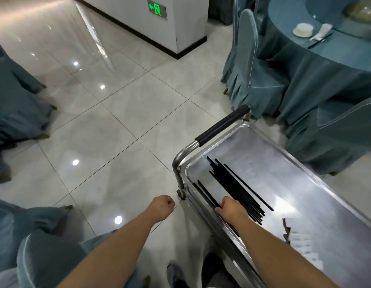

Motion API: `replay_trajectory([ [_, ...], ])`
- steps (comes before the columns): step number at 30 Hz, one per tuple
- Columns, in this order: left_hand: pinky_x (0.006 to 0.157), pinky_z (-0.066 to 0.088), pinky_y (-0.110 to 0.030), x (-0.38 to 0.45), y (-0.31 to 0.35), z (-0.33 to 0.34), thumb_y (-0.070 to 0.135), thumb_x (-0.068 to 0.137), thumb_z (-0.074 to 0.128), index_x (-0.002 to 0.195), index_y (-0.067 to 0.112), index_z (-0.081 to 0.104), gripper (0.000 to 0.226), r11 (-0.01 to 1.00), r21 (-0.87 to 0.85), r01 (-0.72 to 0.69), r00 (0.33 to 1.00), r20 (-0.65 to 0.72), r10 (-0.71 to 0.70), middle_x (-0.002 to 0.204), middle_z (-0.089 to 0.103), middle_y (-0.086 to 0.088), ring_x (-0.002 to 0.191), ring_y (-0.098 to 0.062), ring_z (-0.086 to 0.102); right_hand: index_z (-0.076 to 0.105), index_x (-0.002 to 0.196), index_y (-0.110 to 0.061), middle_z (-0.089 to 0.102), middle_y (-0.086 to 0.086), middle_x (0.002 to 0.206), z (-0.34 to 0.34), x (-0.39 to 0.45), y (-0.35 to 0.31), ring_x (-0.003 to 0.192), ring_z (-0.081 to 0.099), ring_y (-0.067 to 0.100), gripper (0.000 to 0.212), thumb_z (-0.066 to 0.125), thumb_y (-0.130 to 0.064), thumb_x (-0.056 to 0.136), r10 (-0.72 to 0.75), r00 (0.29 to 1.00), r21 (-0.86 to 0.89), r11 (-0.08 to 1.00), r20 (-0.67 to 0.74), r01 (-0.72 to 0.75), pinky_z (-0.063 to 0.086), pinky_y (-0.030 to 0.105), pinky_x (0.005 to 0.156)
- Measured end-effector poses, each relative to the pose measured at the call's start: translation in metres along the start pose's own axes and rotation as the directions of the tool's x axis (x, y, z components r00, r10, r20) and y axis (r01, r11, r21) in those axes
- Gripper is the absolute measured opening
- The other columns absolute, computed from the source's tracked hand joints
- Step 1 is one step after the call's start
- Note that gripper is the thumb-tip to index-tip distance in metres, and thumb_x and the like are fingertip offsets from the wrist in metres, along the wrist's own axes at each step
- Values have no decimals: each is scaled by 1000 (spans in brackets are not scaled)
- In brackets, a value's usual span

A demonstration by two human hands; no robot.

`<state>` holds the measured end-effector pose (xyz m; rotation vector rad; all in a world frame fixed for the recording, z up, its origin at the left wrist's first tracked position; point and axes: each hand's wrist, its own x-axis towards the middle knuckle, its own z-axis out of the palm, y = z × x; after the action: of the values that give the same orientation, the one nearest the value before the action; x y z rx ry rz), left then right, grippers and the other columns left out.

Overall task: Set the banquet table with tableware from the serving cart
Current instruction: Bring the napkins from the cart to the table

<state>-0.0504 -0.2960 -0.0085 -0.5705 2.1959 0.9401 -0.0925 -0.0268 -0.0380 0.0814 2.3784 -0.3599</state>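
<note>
Right hand [232, 210] curled over black chopsticks [238, 188] heaped on cart [317, 173], seemingly gathering pairs for table [305, 50]; left hand [162, 206] fisted, empty, idle beside cart.

both forearms were bare and reached forward from the bottom edge. the left hand [162, 206] was closed into a loose fist, knuckles up, holding nothing, and hung in the air well apart from the right hand's grip. the right hand [232, 210] lay palm down, its fingers curled under at the far side of the grip; what they closed on could not be told.
</note>
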Motion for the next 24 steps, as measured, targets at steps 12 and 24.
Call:
replay_trajectory([
  [12, 74, 52, -32, 31, 37, 36, 23, 94, 44, 98, 4, 68, 30, 1000, 15, 25, 998, 62, -26, 101, 71, -12, 90, -28, 66, 50, 115, -20, 62, 1, 110, 10, 32, 21, 94, 61, 20, 38, 56, -50, 93, -113, 993, -162, 980, 43, 119, 50, 31, 70],
  [24, 85, 56, -37, 44, 100, 58, 23, 93, 45, 94, 4, 68, 30, 989, 138, -60, 993, 112, 45, 100, 70, -11, 94, -27, 67, 53, 119, -13, 64, 8, 110, -14, 35, 77, 94, 64, 25, 31, 50, -37, 99, -6, 999, -149, 989, -36, 1, 47, 31, 65],
])
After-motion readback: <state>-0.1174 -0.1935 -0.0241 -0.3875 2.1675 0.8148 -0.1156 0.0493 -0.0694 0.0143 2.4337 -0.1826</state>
